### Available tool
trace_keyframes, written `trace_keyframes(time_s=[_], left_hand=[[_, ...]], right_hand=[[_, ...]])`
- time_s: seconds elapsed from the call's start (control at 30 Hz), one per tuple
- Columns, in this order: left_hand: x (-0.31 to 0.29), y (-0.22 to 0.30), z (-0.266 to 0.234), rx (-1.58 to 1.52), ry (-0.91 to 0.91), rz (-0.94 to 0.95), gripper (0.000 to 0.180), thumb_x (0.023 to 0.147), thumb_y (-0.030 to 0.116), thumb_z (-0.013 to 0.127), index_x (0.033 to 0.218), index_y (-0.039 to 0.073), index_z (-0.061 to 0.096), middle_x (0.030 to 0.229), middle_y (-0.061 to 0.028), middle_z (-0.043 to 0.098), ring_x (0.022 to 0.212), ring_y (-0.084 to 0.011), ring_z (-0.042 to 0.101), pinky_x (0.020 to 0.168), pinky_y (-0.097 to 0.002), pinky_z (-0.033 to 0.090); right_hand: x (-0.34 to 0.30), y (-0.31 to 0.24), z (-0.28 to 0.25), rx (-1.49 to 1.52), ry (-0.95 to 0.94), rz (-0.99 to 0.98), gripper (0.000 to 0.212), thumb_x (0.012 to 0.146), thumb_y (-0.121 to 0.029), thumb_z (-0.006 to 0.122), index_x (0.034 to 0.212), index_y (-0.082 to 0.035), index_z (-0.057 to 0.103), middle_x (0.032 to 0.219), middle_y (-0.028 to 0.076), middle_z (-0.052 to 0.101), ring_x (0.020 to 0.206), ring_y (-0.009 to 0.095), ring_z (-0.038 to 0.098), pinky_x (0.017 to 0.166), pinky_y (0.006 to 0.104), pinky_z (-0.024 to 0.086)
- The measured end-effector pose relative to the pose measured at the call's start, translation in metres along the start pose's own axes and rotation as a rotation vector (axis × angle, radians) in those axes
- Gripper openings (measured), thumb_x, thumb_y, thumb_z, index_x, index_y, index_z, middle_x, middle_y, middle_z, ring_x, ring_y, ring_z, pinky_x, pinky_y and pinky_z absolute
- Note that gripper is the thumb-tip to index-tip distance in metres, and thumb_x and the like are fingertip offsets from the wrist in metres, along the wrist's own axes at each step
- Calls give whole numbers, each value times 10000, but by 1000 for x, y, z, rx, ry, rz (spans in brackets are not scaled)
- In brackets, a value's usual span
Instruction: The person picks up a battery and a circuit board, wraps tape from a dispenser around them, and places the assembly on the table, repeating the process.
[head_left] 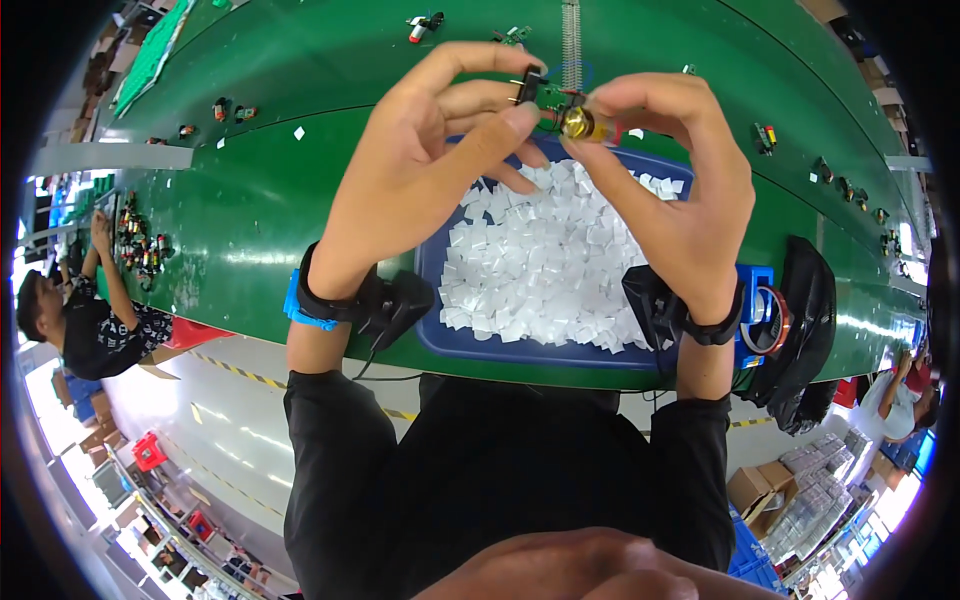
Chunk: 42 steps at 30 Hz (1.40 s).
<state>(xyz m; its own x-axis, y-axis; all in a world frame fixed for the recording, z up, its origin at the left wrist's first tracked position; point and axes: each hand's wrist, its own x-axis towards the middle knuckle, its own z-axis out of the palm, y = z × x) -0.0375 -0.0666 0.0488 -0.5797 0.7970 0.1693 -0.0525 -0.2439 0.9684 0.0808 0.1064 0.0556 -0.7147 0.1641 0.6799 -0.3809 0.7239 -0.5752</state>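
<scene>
A small electronic assembly is held between both my hands above a blue tray (432, 345) heaped with small white paper squares (545, 265). My left hand (430, 150) pinches its black block with metal pins (529, 85) between thumb and fingers. In my right hand (680, 150), thumb and fingertips grip the assembly's small cylinder (579, 123), which has a shiny gold-coloured end. Between the hands shows a bit of green circuit board with thin wires, partly hidden by the fingers. Black straps with dark devices sit on both my wrists.
Loose small assemblies (425, 27) lie about the green table (330, 180), with a pile of them (140, 245) at the left, near a co-worker (95, 315). A metal coil spring (571, 45) lies ahead. Right of the tray are a tape roll (770, 320) and a black bag (805, 310).
</scene>
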Motion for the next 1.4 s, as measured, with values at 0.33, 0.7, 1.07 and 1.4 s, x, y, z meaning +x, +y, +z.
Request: trace_keyframes(time_s=[0.33,0.7,1.07,1.4], left_hand=[[-1,-15,10,196,-90,-9,295,943,20,653,1225,-42,597,1014,-103,673,873,-149,679,717,-299,624],[-1,-19,10,-74,-80,57,343,947,-15,653,1270,-66,547,1125,-167,680,958,-199,698,739,-339,647],[-1,-26,16,-14,-27,306,354,930,-58,657,1266,-89,552,1182,-201,663,1024,-234,689,807,-359,654],[-6,-29,19,559,139,574,326,843,-54,745,1159,-35,672,1064,-127,719,932,-170,710,695,-283,633]], right_hand=[[-4,13,-5,-410,24,-452,288,602,-26,789,881,-64,729,894,25,716,841,219,644,672,317,508],[-3,-5,-24,-354,-2,-277,348,677,-3,858,998,-22,724,905,59,724,800,170,632,661,271,512],[-13,-16,-2,209,29,211,178,856,-18,774,1013,45,720,841,82,709,653,92,660,547,194,490],[-15,-13,-1,458,-33,471,170,927,-91,726,1041,36,731,784,60,697,630,76,633,518,196,472]])
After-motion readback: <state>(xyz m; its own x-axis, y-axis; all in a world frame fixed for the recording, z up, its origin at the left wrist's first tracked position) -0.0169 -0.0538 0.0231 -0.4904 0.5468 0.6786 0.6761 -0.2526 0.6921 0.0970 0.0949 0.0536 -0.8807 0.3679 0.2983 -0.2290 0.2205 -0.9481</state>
